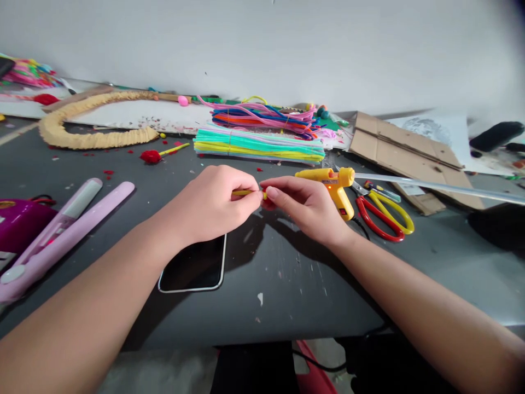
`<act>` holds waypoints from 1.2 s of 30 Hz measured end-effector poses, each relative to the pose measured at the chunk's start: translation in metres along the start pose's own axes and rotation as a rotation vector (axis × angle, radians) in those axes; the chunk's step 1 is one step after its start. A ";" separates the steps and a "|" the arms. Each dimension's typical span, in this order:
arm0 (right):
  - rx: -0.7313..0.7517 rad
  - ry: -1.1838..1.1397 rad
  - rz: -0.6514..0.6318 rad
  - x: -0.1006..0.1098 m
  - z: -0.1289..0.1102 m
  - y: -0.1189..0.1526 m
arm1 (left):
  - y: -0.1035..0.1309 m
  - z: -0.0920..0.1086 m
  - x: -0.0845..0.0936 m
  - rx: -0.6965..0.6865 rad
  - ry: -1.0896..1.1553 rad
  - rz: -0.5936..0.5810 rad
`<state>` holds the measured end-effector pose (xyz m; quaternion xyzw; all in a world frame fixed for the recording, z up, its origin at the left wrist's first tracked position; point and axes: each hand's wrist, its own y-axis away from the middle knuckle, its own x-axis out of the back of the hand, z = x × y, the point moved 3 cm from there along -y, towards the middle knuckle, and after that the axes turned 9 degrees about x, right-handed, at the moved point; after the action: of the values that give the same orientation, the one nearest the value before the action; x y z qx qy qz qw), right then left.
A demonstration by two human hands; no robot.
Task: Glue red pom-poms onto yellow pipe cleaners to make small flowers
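Note:
My left hand (213,202) is closed in a pinch on a thin yellow pipe cleaner stem (241,192), above the dark tabletop. Fingertip to fingertip with it, my right hand (307,207) pinches the other end, where a small red flower head (268,204) shows under the fingers. Most of that end is hidden. A black-screened phone (194,265) lies below my left wrist. Just beyond my right hand is a yellow glue gun (342,194), its light lit and a long clear glue stick in its back. A red pipe cleaner flower (152,157) with a yellow-green stem lies farther left.
Bundled pipe cleaners (258,145) lie behind my hands. Scissors (381,219) with red and yellow handles rest at right, before folded cardboard (404,156). At left are a pink hair straightener (77,230) and a curved tan crepe-paper roll (61,134).

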<state>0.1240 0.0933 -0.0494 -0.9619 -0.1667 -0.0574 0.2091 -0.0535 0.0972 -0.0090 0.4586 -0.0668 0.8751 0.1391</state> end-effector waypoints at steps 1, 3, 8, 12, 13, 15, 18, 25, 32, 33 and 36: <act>0.007 0.007 -0.009 0.000 0.000 0.000 | 0.000 0.000 0.000 0.003 0.018 -0.011; 0.025 0.026 -0.036 0.000 0.000 0.000 | 0.000 0.000 0.000 0.010 0.047 -0.036; 0.032 0.057 -0.074 0.001 0.000 0.000 | -0.001 0.000 -0.001 0.034 0.077 -0.086; 0.015 0.045 -0.075 0.002 -0.001 0.000 | -0.002 0.000 -0.002 0.034 0.089 -0.087; 0.007 0.042 -0.075 0.002 -0.001 0.000 | -0.002 0.000 -0.002 0.035 0.092 -0.086; -0.019 0.027 -0.072 0.001 0.001 0.000 | -0.002 0.000 -0.002 0.038 0.098 -0.082; -0.075 -0.049 -0.051 0.000 0.006 0.000 | -0.002 0.000 -0.001 0.040 0.104 -0.078; -0.052 -0.088 0.007 0.001 0.004 0.001 | -0.003 -0.001 0.001 0.060 0.108 -0.075; -0.038 -0.040 -0.013 0.001 -0.002 0.001 | -0.004 -0.006 0.000 0.090 0.140 -0.101; -0.036 -0.030 -0.013 0.001 -0.003 0.001 | -0.004 -0.007 0.000 0.087 0.140 -0.105; -0.035 -0.016 -0.009 0.002 -0.003 0.000 | -0.005 -0.008 -0.002 0.088 0.143 -0.123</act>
<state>0.1257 0.0922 -0.0462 -0.9650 -0.1717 -0.0537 0.1908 -0.0571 0.1031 -0.0151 0.4038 0.0100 0.8976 0.1766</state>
